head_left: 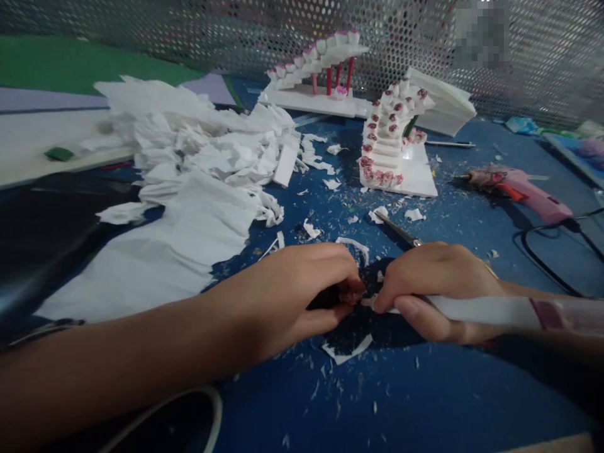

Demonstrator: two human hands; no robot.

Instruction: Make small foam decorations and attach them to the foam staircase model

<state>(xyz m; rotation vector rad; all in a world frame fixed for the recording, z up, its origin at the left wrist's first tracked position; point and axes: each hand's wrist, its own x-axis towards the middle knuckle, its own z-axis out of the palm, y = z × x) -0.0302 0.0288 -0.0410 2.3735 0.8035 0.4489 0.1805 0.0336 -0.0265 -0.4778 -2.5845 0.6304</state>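
Note:
My left hand (325, 280) pinches a small reddish crumpled piece (352, 297), mostly hidden by the fingers, above the blue table. It resembles the rosettes on the model staircase (387, 154) behind. In my right hand (436, 283) is a white pen-like tube (491, 313) with a dark reddish band. It lies across the palm side, its narrow tip pointing left, close to the reddish piece; whether they touch I cannot tell. Scissors (401, 231) lie just beyond my right knuckles, their handles hidden behind the hand.
A heap of torn white paper (198, 138) covers the left side. Another model staircase (321, 60) on red posts stands at the back before a perforated metal screen (212, 38). A pink glue gun (523, 189) with a black cord lies right. Paper scraps (346, 352) litter the table.

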